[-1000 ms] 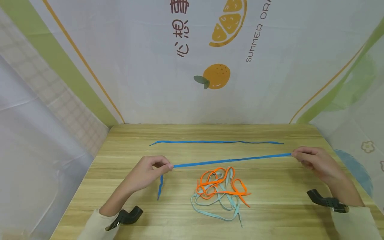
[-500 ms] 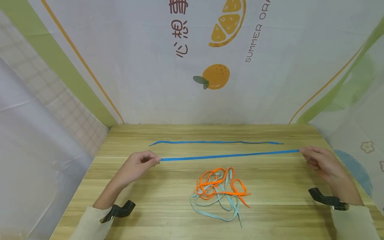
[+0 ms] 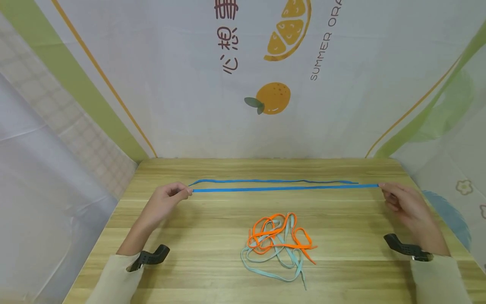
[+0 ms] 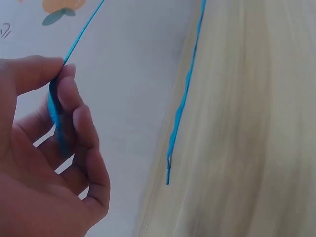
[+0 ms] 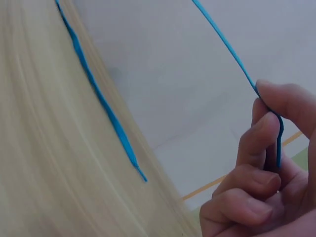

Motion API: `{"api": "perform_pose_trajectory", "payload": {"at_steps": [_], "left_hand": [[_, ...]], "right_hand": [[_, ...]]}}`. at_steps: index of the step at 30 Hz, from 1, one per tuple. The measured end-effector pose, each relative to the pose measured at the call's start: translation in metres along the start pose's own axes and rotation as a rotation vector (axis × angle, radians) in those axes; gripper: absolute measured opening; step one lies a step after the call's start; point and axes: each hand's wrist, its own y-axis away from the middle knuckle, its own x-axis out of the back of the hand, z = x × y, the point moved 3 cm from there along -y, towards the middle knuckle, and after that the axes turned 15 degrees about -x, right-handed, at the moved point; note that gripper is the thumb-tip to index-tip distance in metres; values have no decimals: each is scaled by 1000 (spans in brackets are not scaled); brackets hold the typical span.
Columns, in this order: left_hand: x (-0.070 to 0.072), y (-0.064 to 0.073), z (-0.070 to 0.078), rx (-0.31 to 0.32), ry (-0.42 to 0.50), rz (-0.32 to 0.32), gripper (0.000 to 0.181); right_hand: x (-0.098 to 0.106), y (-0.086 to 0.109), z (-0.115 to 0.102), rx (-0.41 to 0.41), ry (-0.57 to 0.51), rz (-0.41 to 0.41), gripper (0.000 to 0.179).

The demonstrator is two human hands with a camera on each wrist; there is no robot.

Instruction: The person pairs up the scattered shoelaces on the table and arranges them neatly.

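Stretched straight between both hands is a blue shoelace [image 3: 284, 188], running left to right over the table. My left hand [image 3: 166, 202] pinches it between thumb and fingertips, and a short end hangs inside the palm in the left wrist view. At the other side my right hand [image 3: 408, 205] pinches it the same way, its short tail [image 5: 279, 143] lying against the curled fingers. A second blue shoelace [image 3: 258, 181] lies nearly straight along the back of the table, just beyond the held one; its tipped ends show in both wrist views.
A loose tangle of an orange shoelace [image 3: 300, 245] and a pale green shoelace [image 3: 271, 274] lies mid-table, nearer the front. The wooden table [image 3: 212, 245] meets a printed cloth [image 3: 197, 105] at its back edge, with cloth hanging on both sides.
My hands have spread apart, the left one sliding out toward its end of the shoelace. The lace has levelled and moved toward the back, close to the lying blue one.
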Motion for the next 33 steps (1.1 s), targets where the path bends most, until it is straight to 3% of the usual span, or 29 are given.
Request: {"api": "perform_pose_trajectory", "payload": {"at_steps": [6, 10, 15, 19, 27, 33], "left_hand": [[2, -10, -4, 67, 84, 176, 35], [1, -20, -8, 73, 157, 302, 29], [-5, -34, -13, 58, 252, 397, 18], [-10, -42, -16, 71, 297, 456, 17], [-19, -47, -27, 137, 275, 453, 21], [-17, -49, -30, 160, 206, 432, 30]], "right_hand": [[-11, -6, -4, 8, -139, -16, 45], [-19, -10, -6, -2, -244, -6, 45], [-24, -17, -8, -3, -336, 33, 41], [-26, -22, -7, 6, -326, 60, 39], [-24, -26, -3, 11, -281, 113, 33], [-21, -28, -4, 3, -252, 161, 31]]}}
